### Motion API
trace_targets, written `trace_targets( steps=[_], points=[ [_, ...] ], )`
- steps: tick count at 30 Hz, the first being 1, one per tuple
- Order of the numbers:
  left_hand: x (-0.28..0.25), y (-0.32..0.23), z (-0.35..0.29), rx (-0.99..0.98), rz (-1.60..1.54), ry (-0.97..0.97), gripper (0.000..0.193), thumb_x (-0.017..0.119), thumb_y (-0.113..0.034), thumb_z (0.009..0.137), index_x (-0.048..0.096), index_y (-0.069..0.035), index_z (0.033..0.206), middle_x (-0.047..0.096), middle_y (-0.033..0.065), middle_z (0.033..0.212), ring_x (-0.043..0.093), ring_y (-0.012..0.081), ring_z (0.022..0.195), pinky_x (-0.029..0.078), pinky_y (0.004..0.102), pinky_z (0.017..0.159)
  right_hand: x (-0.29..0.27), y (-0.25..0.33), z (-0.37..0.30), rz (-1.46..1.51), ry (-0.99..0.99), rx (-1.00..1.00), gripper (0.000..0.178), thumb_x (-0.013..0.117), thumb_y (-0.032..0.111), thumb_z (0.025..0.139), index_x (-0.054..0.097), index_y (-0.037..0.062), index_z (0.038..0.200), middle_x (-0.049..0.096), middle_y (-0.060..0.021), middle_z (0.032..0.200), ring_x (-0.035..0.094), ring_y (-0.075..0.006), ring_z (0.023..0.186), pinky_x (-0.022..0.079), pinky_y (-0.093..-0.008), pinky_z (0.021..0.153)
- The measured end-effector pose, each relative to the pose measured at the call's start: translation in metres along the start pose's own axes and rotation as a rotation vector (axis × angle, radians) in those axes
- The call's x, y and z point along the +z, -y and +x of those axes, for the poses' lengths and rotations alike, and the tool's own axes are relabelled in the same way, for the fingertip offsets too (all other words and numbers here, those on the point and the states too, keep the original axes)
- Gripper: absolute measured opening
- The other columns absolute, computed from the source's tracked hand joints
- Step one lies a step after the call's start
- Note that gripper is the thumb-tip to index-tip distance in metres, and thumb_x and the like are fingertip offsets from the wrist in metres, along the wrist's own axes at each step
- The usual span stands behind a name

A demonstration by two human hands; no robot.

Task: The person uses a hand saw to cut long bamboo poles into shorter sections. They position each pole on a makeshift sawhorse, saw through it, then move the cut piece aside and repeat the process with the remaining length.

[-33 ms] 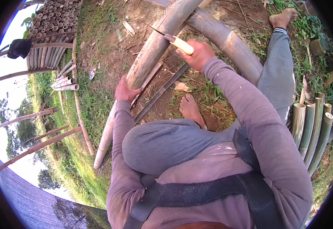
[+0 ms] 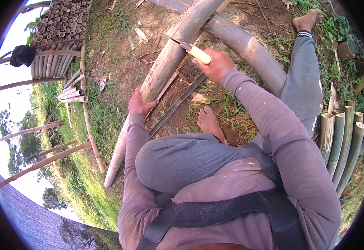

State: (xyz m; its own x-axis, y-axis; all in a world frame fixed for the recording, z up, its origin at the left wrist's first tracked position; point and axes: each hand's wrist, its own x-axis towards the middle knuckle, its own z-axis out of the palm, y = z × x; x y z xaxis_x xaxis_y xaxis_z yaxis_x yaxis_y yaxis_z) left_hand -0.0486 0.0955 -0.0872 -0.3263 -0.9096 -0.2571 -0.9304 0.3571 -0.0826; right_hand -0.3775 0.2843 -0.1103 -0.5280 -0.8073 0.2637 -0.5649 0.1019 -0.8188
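Observation:
A thick bamboo pole point(image 2: 170, 54) slants from the top middle down toward me, resting across another bamboo pole point(image 2: 248, 46). My left hand point(image 2: 140, 102) is closed around the near end of the slanted pole. In my right hand point(image 2: 216, 63) I grip the pale handle of a knife point(image 2: 198, 53), fingers wrapped round it. Its dark narrow blade lies against the pole's upper side; how deep it sits in the bamboo I cannot tell.
Below the poles lies a long dark flat strip point(image 2: 177, 105), beside a pale pole point(image 2: 117, 158). Upright cut bamboo pieces point(image 2: 327, 133) stand at the right. Stacked bamboo point(image 2: 61, 29) fills a rack at the far left, with a dark cap point(image 2: 22, 56) hanging there. My bare foot point(image 2: 209, 123) rests between.
The blade has shifted slightly along the pole, and the view has moved a little. Both hands keep their holds.

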Motion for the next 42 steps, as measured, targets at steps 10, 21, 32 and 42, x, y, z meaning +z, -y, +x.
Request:
trace_targets(
  steps=[10, 21, 32, 42],
  points=[
    [0.011, 0.004, -0.058, 0.102, -0.118, -0.163, 0.109, 0.095, -0.048, 0.058, 0.052, -0.008, 0.150, 0.068, 0.0188, 0.134, 0.068, 0.0381, 0.120, 0.054, 0.0481, 0.104, -0.116, -0.040, -0.145, -0.386, 0.606, -0.081, 0.055, 0.091, 0.028, 0.080, 0.064, 0.0035, 0.121, 0.064, -0.0171, 0.117, 0.064, -0.0382, 0.108, 0.053, -0.0456, 0.094],
    [-0.005, -0.004, -0.166, 0.086, -0.198, -0.270, 0.101, 0.095, -0.045, 0.059, 0.055, -0.014, 0.147, 0.064, 0.0098, 0.139, 0.056, 0.0305, 0.136, 0.038, 0.0490, 0.118, -0.012, 0.021, -0.035, 0.450, 0.430, 0.052, 0.044, 0.074, 0.030, 0.104, 0.068, -0.0060, 0.128, 0.068, -0.0153, 0.121, 0.064, -0.0239, 0.112, 0.048, -0.0385, 0.103],
    [0.088, 0.061, -0.186, -0.820, -2.321, -1.420, 0.091, 0.066, -0.074, 0.091, 0.048, -0.007, 0.150, 0.060, 0.0166, 0.139, 0.062, 0.0372, 0.125, 0.048, 0.0578, 0.110, -0.148, 0.034, 0.044, 0.593, 0.171, 0.428, 0.063, 0.071, 0.041, 0.104, 0.062, -0.0145, 0.133, 0.064, -0.0253, 0.135, 0.064, -0.0320, 0.123, 0.052, -0.0457, 0.106],
    [0.026, 0.006, -0.174, -0.375, -2.788, -1.247, 0.086, 0.064, -0.077, 0.089, 0.054, -0.012, 0.144, 0.066, 0.0153, 0.131, 0.065, 0.0368, 0.123, 0.049, 0.0593, 0.111, -0.220, -0.019, 0.160, 0.233, -0.092, -0.054, 0.053, 0.062, 0.005, 0.094, 0.061, -0.0022, 0.146, 0.063, -0.0255, 0.144, 0.063, -0.0370, 0.131, 0.051, -0.0475, 0.112]
  ],
)
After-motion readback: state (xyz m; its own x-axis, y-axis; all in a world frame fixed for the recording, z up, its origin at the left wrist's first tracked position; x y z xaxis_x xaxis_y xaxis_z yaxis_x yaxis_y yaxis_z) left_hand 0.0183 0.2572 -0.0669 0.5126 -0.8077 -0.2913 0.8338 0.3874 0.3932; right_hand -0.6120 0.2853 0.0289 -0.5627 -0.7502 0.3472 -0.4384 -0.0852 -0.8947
